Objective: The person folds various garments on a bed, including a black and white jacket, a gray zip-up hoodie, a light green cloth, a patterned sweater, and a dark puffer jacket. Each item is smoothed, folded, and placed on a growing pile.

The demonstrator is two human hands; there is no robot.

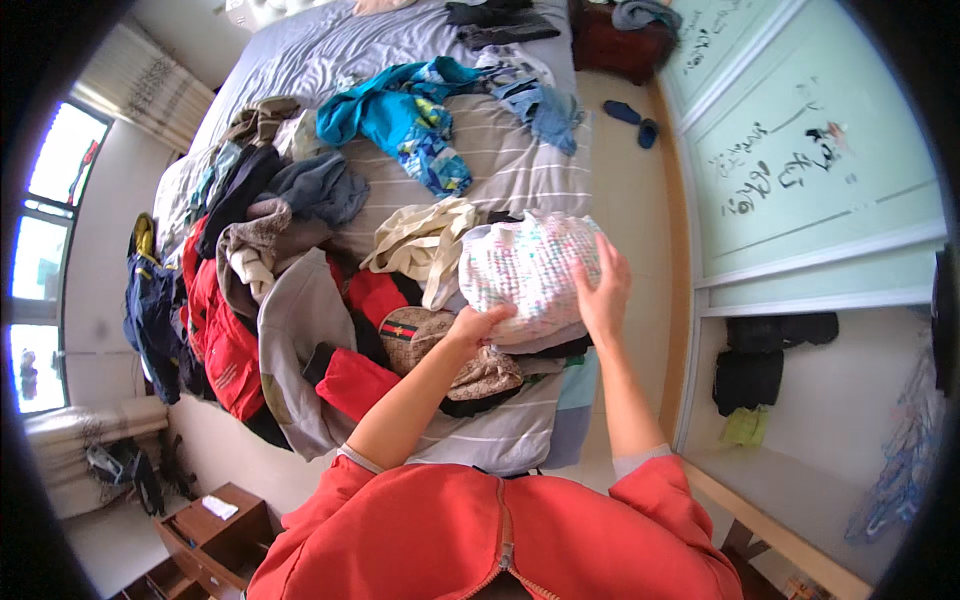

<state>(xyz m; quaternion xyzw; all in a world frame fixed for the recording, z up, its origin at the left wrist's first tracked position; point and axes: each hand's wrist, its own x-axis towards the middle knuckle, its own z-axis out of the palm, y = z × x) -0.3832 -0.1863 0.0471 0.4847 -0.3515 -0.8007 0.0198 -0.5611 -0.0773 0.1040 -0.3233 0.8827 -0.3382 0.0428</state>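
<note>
A bundled knitted garment, white with pink and teal flecks, lies between my two hands near the bed's right side. My left hand grips its lower left edge, thumb on top. My right hand rests against its right side with the fingers spread apart. Just left of the bundle are a cream cloth with straps and a brown patterned item with a green-and-red stripe. Red, grey and black clothes are heaped farther left, among them a grey garment and a red jacket.
On the bed's far part lie a blue patterned garment, denim shorts and dark clothes. Dark slippers are on the floor at right. A wardrobe with pale green doors stands beside the bed; a wooden drawer unit is lower left.
</note>
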